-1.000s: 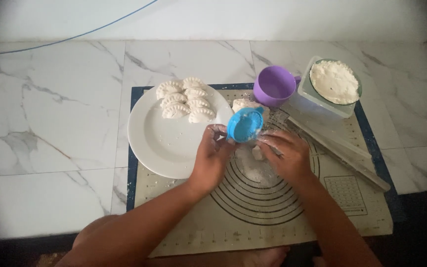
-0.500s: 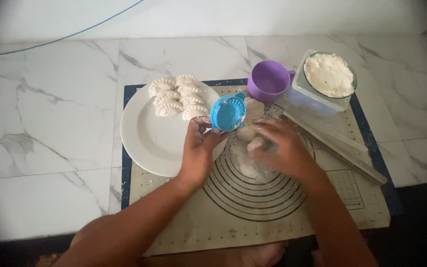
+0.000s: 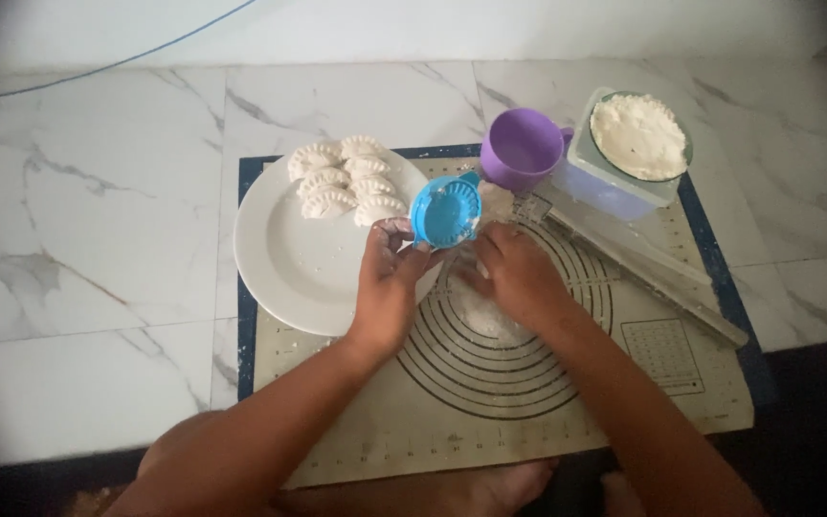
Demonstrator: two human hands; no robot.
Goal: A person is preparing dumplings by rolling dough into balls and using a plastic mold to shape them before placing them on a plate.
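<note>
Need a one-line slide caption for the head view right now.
Left hand holds a blue dumpling press beside a plate of dumplings; right hand rests on the mat.

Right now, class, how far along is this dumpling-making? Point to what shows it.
Done: about six shaped dumplings lie on the white plate. In hand: the left hand holds the blue dumpling press; the right hand rests on the floured mat. Left: a container of white filling looks full.
</note>
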